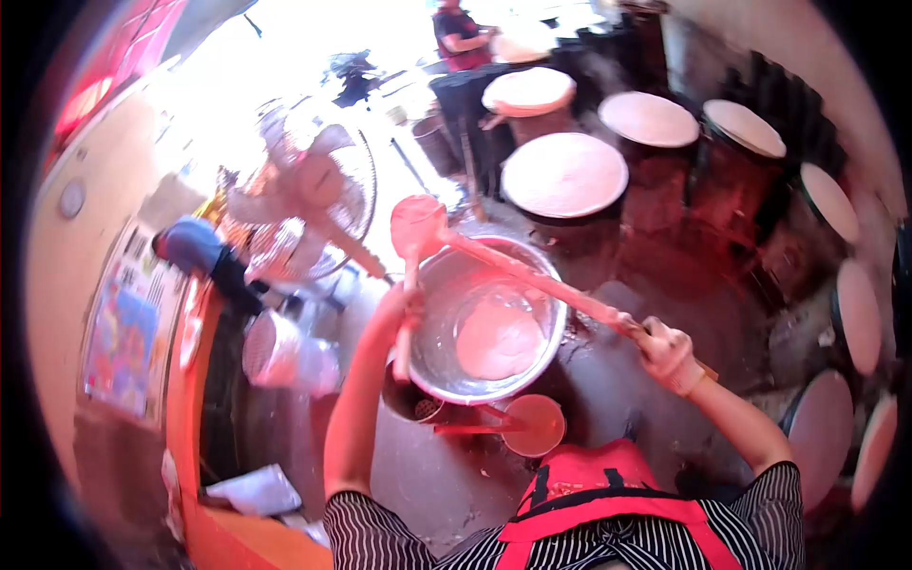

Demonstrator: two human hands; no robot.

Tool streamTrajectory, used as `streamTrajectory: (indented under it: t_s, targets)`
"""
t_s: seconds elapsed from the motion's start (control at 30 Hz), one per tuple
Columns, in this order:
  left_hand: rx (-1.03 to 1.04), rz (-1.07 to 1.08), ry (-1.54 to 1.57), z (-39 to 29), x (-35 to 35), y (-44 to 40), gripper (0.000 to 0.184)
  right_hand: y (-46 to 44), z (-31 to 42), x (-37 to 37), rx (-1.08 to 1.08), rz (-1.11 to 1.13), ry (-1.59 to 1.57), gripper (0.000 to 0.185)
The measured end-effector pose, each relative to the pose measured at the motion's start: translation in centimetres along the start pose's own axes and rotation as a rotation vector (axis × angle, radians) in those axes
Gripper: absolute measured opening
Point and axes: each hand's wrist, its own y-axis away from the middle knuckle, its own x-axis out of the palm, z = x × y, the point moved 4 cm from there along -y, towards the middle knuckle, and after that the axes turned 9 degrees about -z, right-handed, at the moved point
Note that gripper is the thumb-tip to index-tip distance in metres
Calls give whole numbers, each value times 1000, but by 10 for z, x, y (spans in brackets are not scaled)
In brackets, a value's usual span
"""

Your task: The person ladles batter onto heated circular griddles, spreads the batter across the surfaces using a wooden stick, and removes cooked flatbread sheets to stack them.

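My left hand (403, 302) is closed round a short wooden handle (403, 353), held nearly upright at the left rim of a large metal basin (429, 334). My right hand (668, 357) grips a long wooden pole (532, 277) that slants across the top of the basin. The two tools meet at a rounded, pinkish-coated paddle head (416, 226) above the basin's far left rim. Which tool the head belongs to is hard to tell. A pale, thick mass (501, 337) lies in the bottom of the basin.
A round pot with a red handle (534, 426) stands just below the basin. Several broad, round-topped drums (565, 176) curve along the back and right. A large fan (309, 185) stands at the left, near a bending person (199, 249). Another person (463, 38) is at the back.
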Motion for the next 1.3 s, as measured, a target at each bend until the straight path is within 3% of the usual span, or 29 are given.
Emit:
streamTrajectory:
  t_s: [0.07, 0.1, 0.13, 0.2, 0.23, 0.33, 0.37, 0.47, 0.5, 0.53, 0.57, 0.6, 0.63, 0.67, 0.73, 0.8, 0.83, 0.87, 0.9, 0.93, 0.97, 1.1, 1.2, 1.27, 1.3]
  targets:
    - [-13, 84, -87, 21, 54, 2, 7, 59, -12, -25, 137, -7, -5, 72]
    - [-114, 199, -93, 29, 65, -18, 7, 83, -5, -31, 192, -49, 34, 77]
    - [-637, 362, 329, 45, 84, -49, 12, 106, 4, -37, 232, -15, 85, 77]
    - [-1061, 552, 479, 34, 149, -15, 9, 144, 20, -52, 316, 33, 197, 78]
    - [-1043, 680, 369, 32, 179, -4, 7, 166, 30, -62, 415, 35, 221, 70]
    - [-1041, 726, 53, 25, 309, 24, 8, 252, 34, -126, 647, -290, 169, 58]
    - [-1032, 750, -47, 20, 341, 43, 8, 285, 43, -143, 800, -313, 194, 50]
    - [-975, 834, -353, 10, 430, 88, 10, 347, 86, -205, 1249, -221, 279, 48]
    - [-985, 994, -504, 12, 471, 99, 7, 366, 91, -218, 1115, -420, 362, 41]
    - [-993, 1148, -655, 14, 512, 116, 8, 384, 104, -239, 1276, -491, 245, 38]
    - [-855, 1159, -720, 20, 552, 121, 13, 395, 114, -258, 1419, -570, 115, 36]
    - [-617, 1298, -895, 21, 591, 154, 14, 404, 125, -276, 1540, -656, -24, 34]
    - [-360, 1408, -1071, 22, 629, 187, 17, 413, 131, -292, 1502, -737, 3, 31]
    - [198, 1507, -1217, 16, 661, 249, 18, 406, 134, -314, 1573, -829, -101, 29]
    - [471, 1634, -1166, 34, 699, 324, 21, 389, 141, -348, 1458, -778, 39, 32]
    - [927, 1713, -1186, 63, 731, 382, 24, 375, 129, -379, 1341, -820, 180, 40]
    - [1345, 1712, -1005, 89, 750, 396, 24, 366, 126, -397, 1231, -833, 314, 47]
    - [1744, 1664, -778, 117, 767, 409, 24, 372, 120, -410, 1356, -826, 331, 47]
    - [1610, 1660, -929, 130, 772, 431, 26, 378, 116, -422, 1480, -817, 345, 47]
    - [1629, 1608, -902, 153, 781, 440, 26, 389, 115, -431, 1600, -808, 357, 47]
    - [1582, 1615, -878, 168, 773, 455, 29, 416, 123, -423, 1563, -880, 454, 47]
    - [1363, 1671, -792, 256, 793, 442, 33, 482, 131, -396, 1861, -1362, -83, 42]
    - [598, 1604, -759, 300, 762, 460, 19, 486, 161, -361, 1890, -1720, -551, 42]
    - [224, 1587, -633, 346, 770, 456, 15, 514, 148, -310, 1863, -1752, -489, 42]
    - [38, 1559, -567, 366, 772, 453, 13, 541, 136, -271, 1844, -1694, -245, 43]
